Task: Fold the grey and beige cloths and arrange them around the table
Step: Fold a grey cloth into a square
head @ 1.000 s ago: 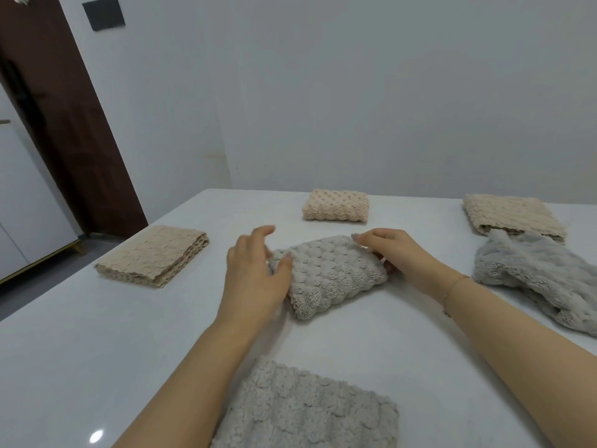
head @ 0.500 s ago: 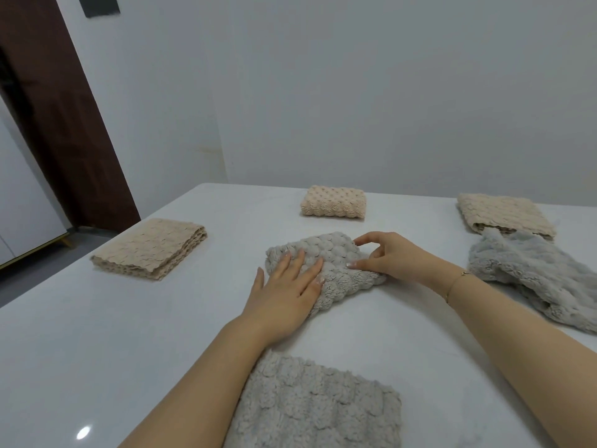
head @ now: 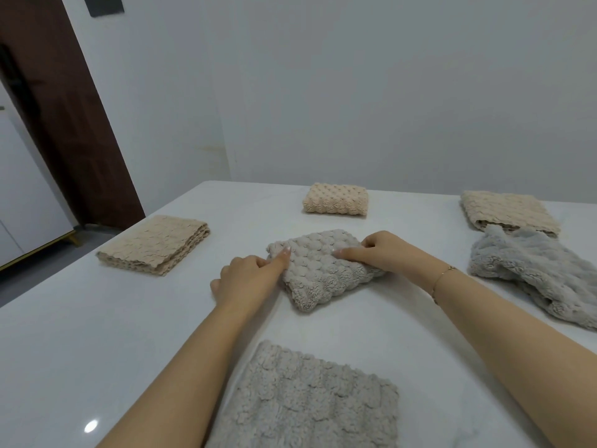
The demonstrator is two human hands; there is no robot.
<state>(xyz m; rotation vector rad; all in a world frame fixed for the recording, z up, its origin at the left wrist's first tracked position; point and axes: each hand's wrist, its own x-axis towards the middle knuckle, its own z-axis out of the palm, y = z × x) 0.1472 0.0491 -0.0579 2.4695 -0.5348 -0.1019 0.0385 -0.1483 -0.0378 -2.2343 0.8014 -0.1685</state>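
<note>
Left hand [head: 248, 279] and right hand [head: 374, 253], fingers curled, pinching folded grey cloth [head: 319, 270] mid-table; uneven pull risks unfolding the bundle.

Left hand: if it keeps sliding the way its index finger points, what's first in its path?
The left hand points up and right across the folded grey cloth it already touches. Past that cloth, the folded beige cloth at the far edge looks next, though depth is unclear.
</note>
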